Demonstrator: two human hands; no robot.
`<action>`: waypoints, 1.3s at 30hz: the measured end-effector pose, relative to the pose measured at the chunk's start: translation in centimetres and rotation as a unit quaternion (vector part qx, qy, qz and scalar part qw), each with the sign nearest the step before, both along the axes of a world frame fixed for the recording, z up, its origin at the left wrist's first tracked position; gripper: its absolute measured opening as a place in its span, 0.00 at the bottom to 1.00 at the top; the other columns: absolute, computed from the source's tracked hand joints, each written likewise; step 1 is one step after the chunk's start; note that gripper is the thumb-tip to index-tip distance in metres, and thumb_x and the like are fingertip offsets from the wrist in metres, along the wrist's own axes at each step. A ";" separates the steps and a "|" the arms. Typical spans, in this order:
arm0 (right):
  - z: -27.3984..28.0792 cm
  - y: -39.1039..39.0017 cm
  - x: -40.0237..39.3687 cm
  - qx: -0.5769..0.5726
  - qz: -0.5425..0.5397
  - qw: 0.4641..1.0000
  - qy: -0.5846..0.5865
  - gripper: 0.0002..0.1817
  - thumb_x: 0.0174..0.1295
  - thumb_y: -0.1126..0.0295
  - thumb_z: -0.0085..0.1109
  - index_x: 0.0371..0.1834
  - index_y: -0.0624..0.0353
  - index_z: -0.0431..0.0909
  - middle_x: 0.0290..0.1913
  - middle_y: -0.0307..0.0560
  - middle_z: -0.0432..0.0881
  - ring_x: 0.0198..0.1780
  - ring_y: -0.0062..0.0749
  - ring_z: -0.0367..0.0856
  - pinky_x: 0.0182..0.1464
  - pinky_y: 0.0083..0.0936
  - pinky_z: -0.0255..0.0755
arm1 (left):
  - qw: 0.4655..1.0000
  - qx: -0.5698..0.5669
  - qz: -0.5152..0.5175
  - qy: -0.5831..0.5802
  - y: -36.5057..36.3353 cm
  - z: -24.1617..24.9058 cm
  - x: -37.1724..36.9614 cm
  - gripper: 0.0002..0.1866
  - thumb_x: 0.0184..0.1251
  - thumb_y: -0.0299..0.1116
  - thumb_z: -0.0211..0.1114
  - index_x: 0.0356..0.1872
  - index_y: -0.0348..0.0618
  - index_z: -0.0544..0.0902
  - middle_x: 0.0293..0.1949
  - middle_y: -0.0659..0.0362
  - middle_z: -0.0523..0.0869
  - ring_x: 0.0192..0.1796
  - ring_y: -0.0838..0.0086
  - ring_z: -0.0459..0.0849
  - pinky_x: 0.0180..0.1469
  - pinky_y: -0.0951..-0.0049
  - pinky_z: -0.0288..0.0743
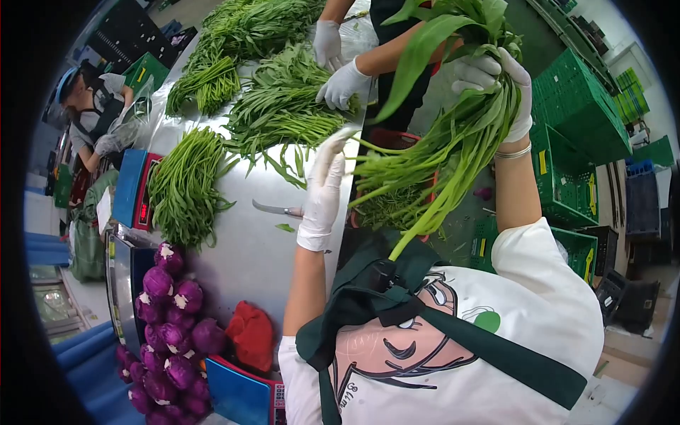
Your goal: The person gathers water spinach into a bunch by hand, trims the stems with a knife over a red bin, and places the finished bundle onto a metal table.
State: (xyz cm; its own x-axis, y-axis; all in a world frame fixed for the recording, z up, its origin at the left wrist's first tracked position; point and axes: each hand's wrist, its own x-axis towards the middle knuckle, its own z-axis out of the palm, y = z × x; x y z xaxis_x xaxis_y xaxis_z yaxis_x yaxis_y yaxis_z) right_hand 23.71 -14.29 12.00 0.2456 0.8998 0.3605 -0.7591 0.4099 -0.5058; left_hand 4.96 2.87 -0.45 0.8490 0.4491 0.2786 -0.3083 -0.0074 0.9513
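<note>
Fingers (499, 71) of right hand (506, 88): clenched around bunch of greens (453, 149), stems slanting down-left. Left hand (324, 185): fingers released, extended, tips touching the stem ends; the nearer hand to them.

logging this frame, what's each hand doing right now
Left hand: open, white-gloved fingers stretched toward the stems, holding nothing.
Right hand: closed around a bunch of long green leafy stems, held up above the metal table.
</note>
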 end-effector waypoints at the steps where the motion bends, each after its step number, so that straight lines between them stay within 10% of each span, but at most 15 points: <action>1: -0.1 0.2 -0.1 -0.005 0.009 1.000 0.013 0.14 0.66 0.60 0.43 0.27 0.56 0.63 0.25 0.35 0.61 0.27 0.18 0.60 0.35 0.15 0.62 | 0.996 -0.066 -0.058 0.028 -0.3 0.6 0.0 0.20 0.68 0.39 0.51 0.55 0.37 0.71 0.49 0.55 0.78 0.53 0.74 0.74 0.59 0.73 0.64; 7: -0.3 0.8 -0.5 -0.001 0.039 0.999 0.006 0.13 0.66 0.62 0.41 0.29 0.59 0.65 0.26 0.33 0.62 0.26 0.16 0.62 0.35 0.15 0.62 | 0.918 -0.298 -0.235 0.115 -1.3 0.7 -0.7 0.18 0.61 0.31 0.60 0.52 0.38 0.75 0.39 0.60 0.82 0.43 0.80 0.79 0.49 0.80 0.71; 15: -1.1 1.8 -1.7 -0.057 0.014 0.998 -0.006 0.15 0.65 0.59 0.43 0.25 0.58 0.65 0.21 0.34 0.61 0.25 0.18 0.59 0.28 0.16 0.57 | 0.990 0.000 -0.114 0.078 0.0 0.8 -1.3 0.07 0.48 0.25 0.68 0.31 0.39 0.83 0.40 0.57 0.82 0.46 0.75 0.75 0.47 0.76 0.68; 19: -0.9 1.8 -2.0 -0.093 0.041 0.994 -0.034 0.14 0.64 0.60 0.43 0.26 0.59 0.66 0.22 0.37 0.64 0.25 0.19 0.60 0.32 0.17 0.60 | 0.981 0.191 -0.001 0.033 0.8 0.3 -1.9 0.06 0.55 0.30 0.66 0.30 0.40 0.82 0.31 0.61 0.81 0.40 0.75 0.76 0.49 0.75 0.66; 22: -0.4 1.9 -1.9 -0.074 0.003 0.996 -0.040 0.13 0.65 0.61 0.43 0.29 0.59 0.67 0.24 0.36 0.65 0.26 0.18 0.61 0.35 0.17 0.63 | 0.990 -0.113 0.020 0.086 0.0 0.3 -1.7 0.06 0.59 0.32 0.64 0.30 0.41 0.79 0.29 0.62 0.81 0.38 0.80 0.76 0.46 0.78 0.66; 30: 1.7 0.4 -0.7 0.032 -0.021 0.999 -0.010 0.12 0.65 0.60 0.44 0.26 0.54 0.65 0.25 0.30 0.64 0.27 0.14 0.62 0.37 0.15 0.63 | 0.938 0.152 0.040 0.309 0.4 -11.5 -0.8 0.07 0.59 0.32 0.61 0.32 0.38 0.78 0.29 0.58 0.83 0.33 0.74 0.79 0.38 0.71 0.72; 31: 1.8 0.4 -0.7 0.036 -0.057 0.997 0.022 0.12 0.64 0.61 0.45 0.26 0.54 0.66 0.23 0.29 0.64 0.27 0.14 0.62 0.38 0.15 0.64 | 0.901 0.279 -0.015 0.331 0.3 -11.1 -1.3 0.16 0.61 0.34 0.60 0.47 0.35 0.76 0.44 0.53 0.81 0.45 0.72 0.79 0.47 0.74 0.71; 34: 1.1 0.9 0.1 0.074 -0.011 0.996 0.056 0.11 0.64 0.60 0.47 0.27 0.52 0.66 0.26 0.32 0.68 0.28 0.21 0.65 0.35 0.15 0.66 | 0.975 -0.056 -0.090 0.195 -0.8 -10.5 0.3 0.22 0.62 0.37 0.60 0.55 0.37 0.72 0.54 0.50 0.76 0.56 0.67 0.74 0.57 0.72 0.66; 39: -0.5 3.1 -0.1 0.042 -0.023 0.991 0.121 0.09 0.65 0.66 0.47 0.38 0.60 0.67 0.30 0.33 0.68 0.29 0.16 0.65 0.40 0.17 0.66 | 0.840 -0.425 -0.316 -0.119 -3.2 -2.9 1.5 0.30 0.66 0.49 0.49 0.64 0.41 0.61 0.63 0.49 0.65 0.63 0.60 0.66 0.64 0.58 0.59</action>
